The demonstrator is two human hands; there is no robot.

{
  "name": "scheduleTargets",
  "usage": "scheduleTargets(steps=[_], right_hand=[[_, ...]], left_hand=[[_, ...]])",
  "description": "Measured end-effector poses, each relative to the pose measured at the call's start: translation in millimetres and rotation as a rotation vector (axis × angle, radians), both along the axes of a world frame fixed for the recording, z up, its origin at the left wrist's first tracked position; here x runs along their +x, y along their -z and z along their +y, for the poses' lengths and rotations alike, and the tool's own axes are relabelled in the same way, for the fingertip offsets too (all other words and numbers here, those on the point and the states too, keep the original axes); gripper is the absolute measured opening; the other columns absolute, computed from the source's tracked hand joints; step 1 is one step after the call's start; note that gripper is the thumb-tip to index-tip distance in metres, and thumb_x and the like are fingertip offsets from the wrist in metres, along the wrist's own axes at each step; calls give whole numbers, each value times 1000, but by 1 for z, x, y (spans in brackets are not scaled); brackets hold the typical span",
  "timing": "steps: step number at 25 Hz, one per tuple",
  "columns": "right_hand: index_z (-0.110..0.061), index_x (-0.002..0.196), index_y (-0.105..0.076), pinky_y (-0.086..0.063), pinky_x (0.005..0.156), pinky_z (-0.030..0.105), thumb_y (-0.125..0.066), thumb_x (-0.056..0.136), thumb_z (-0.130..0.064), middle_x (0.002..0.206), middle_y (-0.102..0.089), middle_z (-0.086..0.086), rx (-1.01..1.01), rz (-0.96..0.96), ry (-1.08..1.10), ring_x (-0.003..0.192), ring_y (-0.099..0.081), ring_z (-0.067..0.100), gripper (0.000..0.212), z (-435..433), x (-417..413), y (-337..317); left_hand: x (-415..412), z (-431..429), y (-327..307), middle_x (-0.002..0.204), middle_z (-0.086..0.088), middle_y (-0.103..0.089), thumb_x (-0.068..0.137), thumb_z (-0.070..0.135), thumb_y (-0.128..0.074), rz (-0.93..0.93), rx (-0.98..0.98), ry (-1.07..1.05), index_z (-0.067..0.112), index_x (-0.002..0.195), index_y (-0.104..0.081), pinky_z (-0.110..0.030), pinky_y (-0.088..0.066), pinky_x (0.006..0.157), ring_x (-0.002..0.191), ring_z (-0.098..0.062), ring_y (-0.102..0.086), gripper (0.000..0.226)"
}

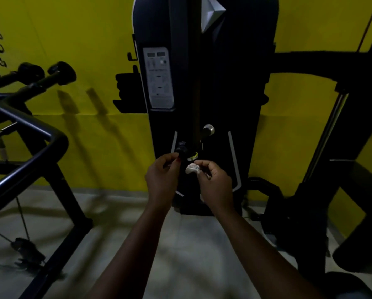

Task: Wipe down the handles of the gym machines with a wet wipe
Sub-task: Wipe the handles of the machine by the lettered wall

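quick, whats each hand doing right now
Left hand: fingers curled, pinching the black knob, as far as the dim view shows.
Right hand: pinching the crumpled wet wipe.

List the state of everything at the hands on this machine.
Crumpled white wet wipe: bunched up, pinched by the right hand's fingers.
Right hand: curled, pinches the wipe.
Left hand: fingers curled, tips at the knob; grip unclear.
Small black round knob: on the machine's front, at the left fingertips.
Chrome-capped black handle: tilted upward, untouched.
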State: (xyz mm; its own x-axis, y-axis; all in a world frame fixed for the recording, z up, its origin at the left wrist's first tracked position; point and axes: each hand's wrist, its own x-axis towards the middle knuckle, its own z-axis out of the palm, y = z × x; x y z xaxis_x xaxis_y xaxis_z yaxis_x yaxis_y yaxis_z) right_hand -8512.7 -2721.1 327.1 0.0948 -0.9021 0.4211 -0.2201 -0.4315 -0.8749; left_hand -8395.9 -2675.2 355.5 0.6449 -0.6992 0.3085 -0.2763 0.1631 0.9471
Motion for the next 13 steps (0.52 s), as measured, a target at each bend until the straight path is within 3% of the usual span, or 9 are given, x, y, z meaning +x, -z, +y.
scheduleTargets(steps=[1,3,7,10,13], right_hand=[[-24,109,-68,-44,79,5,-61,91,-17,103,-64,2,-51,44,69,88,-57,-2,20,-11,1,3],[-20,110,-68,-35,73,-2,-62,91,-14,99,-65,4,-88,86,178,87,-52,1,21,-33,5,8],[-13,116,-67,-43,83,19,-61,91,-11,109,-67,6,7,76,191,102,-62,18,25,-67,15,23],[-10,113,-66,-38,81,18,-59,92,-17,110,-64,9,-19,79,178,101,-59,21,22,-81,25,32],[-11,103,-68,-44,79,24,-61,92,-15,101,-64,3,-86,-25,56,96,-60,18,14,-85,29,42]], left_hand=[[4,-10,-1,95,3,-72,89,25,-66,34,-11,-35,18,107,-72,-46,-57,84,93,-13,-68,20],[10,-29,-6,101,6,-67,89,23,-67,73,0,-59,17,121,-65,-45,-55,89,98,-13,-66,33],[16,-55,-19,104,12,-58,85,25,-72,20,128,115,18,140,-45,-38,-53,92,104,-14,-62,62],[22,-75,-23,112,3,-63,75,34,-81,-101,229,136,23,137,-44,-42,-54,92,106,-17,-64,73],[16,-92,-24,123,-3,-61,68,31,-86,-262,386,79,19,139,-39,-32,-52,91,111,-20,-61,85]])
